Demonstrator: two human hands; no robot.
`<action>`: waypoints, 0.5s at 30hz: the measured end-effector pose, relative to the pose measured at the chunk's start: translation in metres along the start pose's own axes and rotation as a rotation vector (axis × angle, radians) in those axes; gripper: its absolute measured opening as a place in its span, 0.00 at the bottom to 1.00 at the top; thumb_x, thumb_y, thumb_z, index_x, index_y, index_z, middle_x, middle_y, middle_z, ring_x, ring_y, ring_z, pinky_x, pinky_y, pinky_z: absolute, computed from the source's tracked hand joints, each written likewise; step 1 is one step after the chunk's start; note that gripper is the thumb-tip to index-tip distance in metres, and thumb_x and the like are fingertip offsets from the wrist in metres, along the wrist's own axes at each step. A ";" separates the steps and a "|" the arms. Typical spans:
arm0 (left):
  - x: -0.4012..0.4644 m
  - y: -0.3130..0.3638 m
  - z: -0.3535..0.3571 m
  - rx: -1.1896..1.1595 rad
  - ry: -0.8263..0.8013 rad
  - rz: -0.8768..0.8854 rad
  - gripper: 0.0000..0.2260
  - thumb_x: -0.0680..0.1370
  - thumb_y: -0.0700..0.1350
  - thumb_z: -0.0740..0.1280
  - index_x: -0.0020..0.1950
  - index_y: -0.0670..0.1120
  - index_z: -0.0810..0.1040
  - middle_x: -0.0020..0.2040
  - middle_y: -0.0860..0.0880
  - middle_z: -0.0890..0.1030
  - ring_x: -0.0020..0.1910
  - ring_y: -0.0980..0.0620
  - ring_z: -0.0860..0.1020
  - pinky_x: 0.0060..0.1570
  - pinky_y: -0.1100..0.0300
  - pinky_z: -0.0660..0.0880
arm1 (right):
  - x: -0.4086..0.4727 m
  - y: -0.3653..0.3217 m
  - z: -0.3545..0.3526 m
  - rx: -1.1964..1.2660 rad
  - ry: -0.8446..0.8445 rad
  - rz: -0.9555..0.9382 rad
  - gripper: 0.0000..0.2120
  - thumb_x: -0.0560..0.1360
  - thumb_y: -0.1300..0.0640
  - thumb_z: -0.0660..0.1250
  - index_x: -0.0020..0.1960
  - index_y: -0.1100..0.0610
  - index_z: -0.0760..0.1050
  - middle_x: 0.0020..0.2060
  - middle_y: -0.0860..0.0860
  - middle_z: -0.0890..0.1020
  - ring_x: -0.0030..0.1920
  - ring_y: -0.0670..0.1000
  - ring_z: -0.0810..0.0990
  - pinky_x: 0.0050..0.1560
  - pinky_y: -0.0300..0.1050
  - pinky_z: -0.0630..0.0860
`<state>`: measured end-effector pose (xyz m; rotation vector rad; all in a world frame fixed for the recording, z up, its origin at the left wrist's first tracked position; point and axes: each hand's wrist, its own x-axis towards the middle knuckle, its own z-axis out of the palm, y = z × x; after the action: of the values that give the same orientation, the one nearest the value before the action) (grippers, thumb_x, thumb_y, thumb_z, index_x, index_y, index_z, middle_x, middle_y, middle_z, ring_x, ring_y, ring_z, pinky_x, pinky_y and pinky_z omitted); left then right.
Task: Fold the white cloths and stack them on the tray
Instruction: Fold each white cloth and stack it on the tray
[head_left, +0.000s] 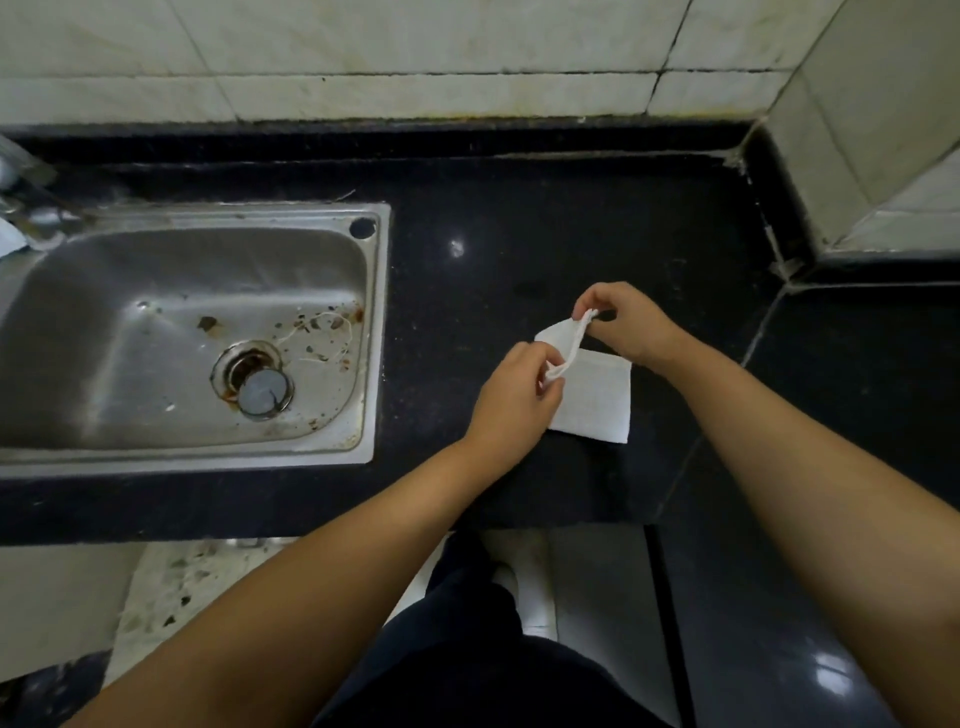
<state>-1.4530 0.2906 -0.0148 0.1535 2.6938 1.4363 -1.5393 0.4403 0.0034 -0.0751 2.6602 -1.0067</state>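
A small white cloth (595, 397) lies on the black countertop (519, 234), to the right of the sink. Its lower part lies flat; its upper left edge is lifted and doubled over. My left hand (519, 395) pinches that lifted edge at its near end. My right hand (621, 319) pinches the same edge at its far end, a little above the counter. No tray is in view.
A stainless steel sink (156, 332) with a dirty basin and a drain plug fills the left of the counter. White tiled walls (415, 52) close the back and the right corner. The counter's front edge runs just below the cloth.
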 end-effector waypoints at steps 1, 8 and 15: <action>0.002 0.004 0.010 0.031 -0.042 0.030 0.06 0.77 0.41 0.64 0.54 0.44 0.74 0.49 0.47 0.74 0.43 0.50 0.75 0.44 0.53 0.76 | 0.000 0.009 -0.005 -0.060 -0.005 -0.004 0.06 0.76 0.65 0.64 0.47 0.55 0.76 0.52 0.48 0.73 0.53 0.46 0.72 0.51 0.38 0.68; 0.016 0.002 0.067 0.205 -0.269 0.067 0.12 0.80 0.42 0.61 0.62 0.44 0.72 0.56 0.45 0.74 0.51 0.47 0.75 0.49 0.52 0.75 | -0.002 0.065 -0.002 -0.286 -0.055 0.008 0.11 0.76 0.67 0.60 0.46 0.54 0.77 0.59 0.52 0.71 0.60 0.52 0.71 0.63 0.45 0.70; 0.013 -0.008 0.059 0.220 -0.386 0.097 0.16 0.79 0.46 0.62 0.66 0.45 0.72 0.56 0.46 0.75 0.55 0.49 0.73 0.55 0.53 0.73 | -0.023 0.067 0.009 -0.086 0.169 0.159 0.15 0.77 0.68 0.55 0.55 0.59 0.78 0.59 0.57 0.74 0.58 0.54 0.74 0.60 0.40 0.69</action>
<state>-1.4593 0.3363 -0.0546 0.5245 2.5361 0.9989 -1.5112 0.4891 -0.0411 0.2096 2.8079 -0.8841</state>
